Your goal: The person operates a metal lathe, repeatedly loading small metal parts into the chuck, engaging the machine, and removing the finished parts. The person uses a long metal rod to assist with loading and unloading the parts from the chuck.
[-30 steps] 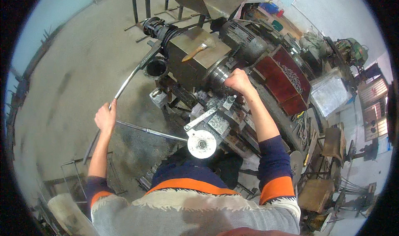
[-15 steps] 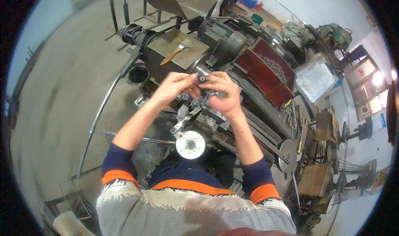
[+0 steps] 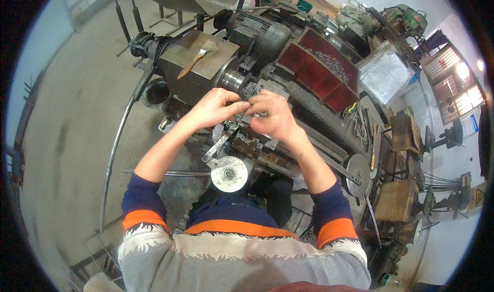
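Note:
My left hand (image 3: 216, 108) and my right hand (image 3: 272, 115) meet over the lathe, just in front of its shiny round spindle nose (image 3: 233, 81). The fingers of both are curled and closed at the tips, almost touching each other. Whatever they pinch is too small or too hidden to make out. Below them lie metal chips and a metal lever (image 3: 221, 144), which slants toward a round pale handwheel (image 3: 229, 174) in front of my body.
A brush (image 3: 197, 59) with a wooden handle lies on the headstock (image 3: 177, 55). Behind the lathe bed stand a motor (image 3: 259, 32) and a dark red tray (image 3: 314, 75) holding small metal pieces. Wrenches (image 3: 362, 127) lie to the right. A long bar (image 3: 114, 161) curves down at the left.
The view has shifted, so the machine sits further left. A small round part with a hole showed between my fingers earlier; now it is out of sight. My hands have drawn closer together.

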